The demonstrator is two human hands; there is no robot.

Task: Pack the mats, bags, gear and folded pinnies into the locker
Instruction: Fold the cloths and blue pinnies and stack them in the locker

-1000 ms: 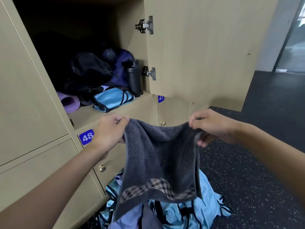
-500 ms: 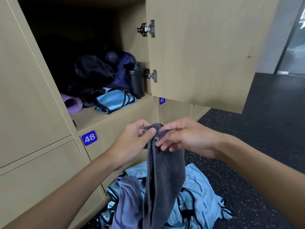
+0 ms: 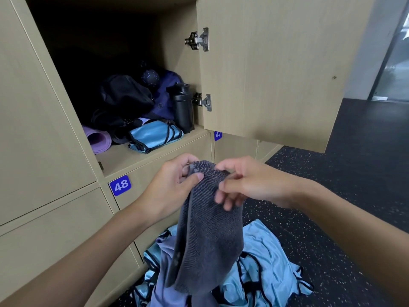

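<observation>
Locker (image 3: pixel 174 45) mouth open, door (image 3: pixel 276 74) swung wide to the rt. Top half inside: dark, free air. Bottom's crowded: purple mat (image 3: pixel 97 139) at the lt wall, black bag (image 3: pixel 126 94) and navy bag (image 3: pixel 168 96) behind, folded pinny (image 3: pixel 155 136) mid, bottle (image 3: pixel 182 107) upright by the rt wall. Bare shelf strip (image 3: pixel 137 156) in front. Towel (image 3: pixel 210 229) hangs just outside the lip.

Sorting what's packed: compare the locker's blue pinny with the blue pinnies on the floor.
The locker pinny is folded compactly; the floor pinnies lie crumpled and spread. The locker pinny sits beside the black bottle; the floor pinnies lie partly behind the grey towel. Both are shiny blue with black trim.
</observation>
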